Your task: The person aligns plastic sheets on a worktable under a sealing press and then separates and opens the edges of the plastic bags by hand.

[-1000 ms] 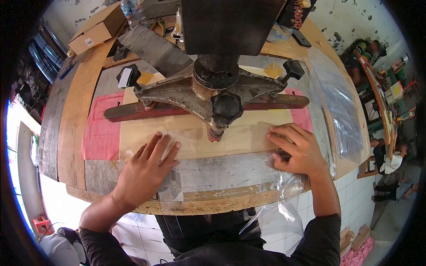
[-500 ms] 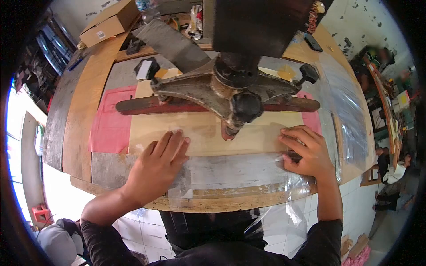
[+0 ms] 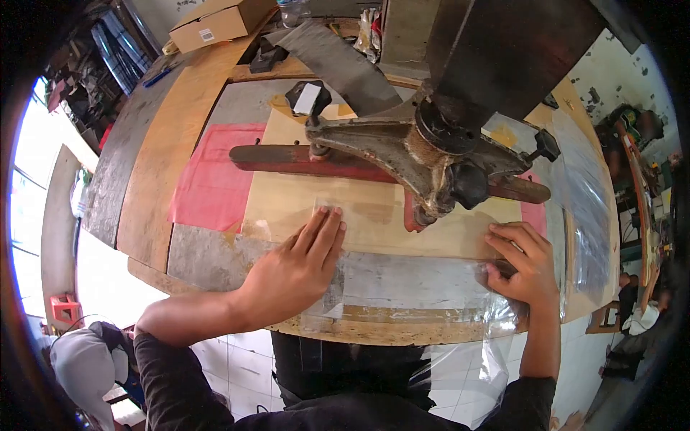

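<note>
Wooden table (image 3: 374, 335): cream sheet (image 3: 374, 241) below metal clamp (image 3: 392, 136), apparently laid out; clear plastic (image 3: 496, 366) loose over near edge. Left hand (image 3: 298, 269) — flat on sheet, gripping nothing. Right hand (image 3: 530, 271) — curled at sheet's right end, hold unclear.

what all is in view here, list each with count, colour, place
cardboard box: 1, brown, far left
blue pen: 1, blue, left tabletop
flat plate: 1, grey, behind bracket
metal bracket: 1, grey, centre
knobs: 3, black, on bracket
bar: 1, red-grey, under bracket
sheet: 1, pale yellow, beneath bar
pink material: 2 visible parts, pink, sheet's ends
plastic sheeting: count unclear, clear, right tabletop
table: 1, brown-grey, middle
stool: 1, red, lower left
people: count unclear, right background
sleeves: 2, black, bottom
hands: 2, bare, at sheet's near side
</note>
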Tool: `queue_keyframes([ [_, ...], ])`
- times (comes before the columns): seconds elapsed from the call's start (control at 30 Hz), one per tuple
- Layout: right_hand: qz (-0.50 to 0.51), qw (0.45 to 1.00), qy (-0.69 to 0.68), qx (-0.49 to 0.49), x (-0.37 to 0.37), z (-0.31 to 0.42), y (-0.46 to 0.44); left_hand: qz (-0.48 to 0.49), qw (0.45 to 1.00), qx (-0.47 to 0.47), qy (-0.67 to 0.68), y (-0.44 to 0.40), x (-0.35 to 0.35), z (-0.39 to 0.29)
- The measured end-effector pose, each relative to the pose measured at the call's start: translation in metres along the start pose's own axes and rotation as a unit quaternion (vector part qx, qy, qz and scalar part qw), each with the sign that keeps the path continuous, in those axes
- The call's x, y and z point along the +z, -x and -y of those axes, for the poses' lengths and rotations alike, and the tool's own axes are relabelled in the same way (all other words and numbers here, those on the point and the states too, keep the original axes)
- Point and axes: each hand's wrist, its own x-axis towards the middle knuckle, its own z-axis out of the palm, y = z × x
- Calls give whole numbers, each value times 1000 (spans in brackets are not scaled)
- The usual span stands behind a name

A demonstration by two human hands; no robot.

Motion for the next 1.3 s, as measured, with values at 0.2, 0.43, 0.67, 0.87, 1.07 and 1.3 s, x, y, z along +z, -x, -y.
queue_keyframes([
  [0.2, 1, 1000, 8, 8, 1, -1, 2, 19, 1000, -10, 20, -2, -3, -2],
  [0.43, 4, 1000, 8, 6, 0, -2, 2, 18, 1000, -15, 20, -1, 0, -1],
  [0.67, 4, 1000, 3, 8, 0, -2, 2, 20, 999, -17, 20, -2, -2, 0],
  [0.87, 4, 1000, 7, 15, -1, 0, 1, 8, 999, -23, 36, -3, -1, 1],
  [1.07, 2, 1000, 6, 10, -1, -2, 1, 7, 999, -18, 34, -3, -1, 2],
  [1.3, -4, 1000, 13, 10, -3, 1, 0, 13, 998, -18, 58, -4, -2, 1],
])
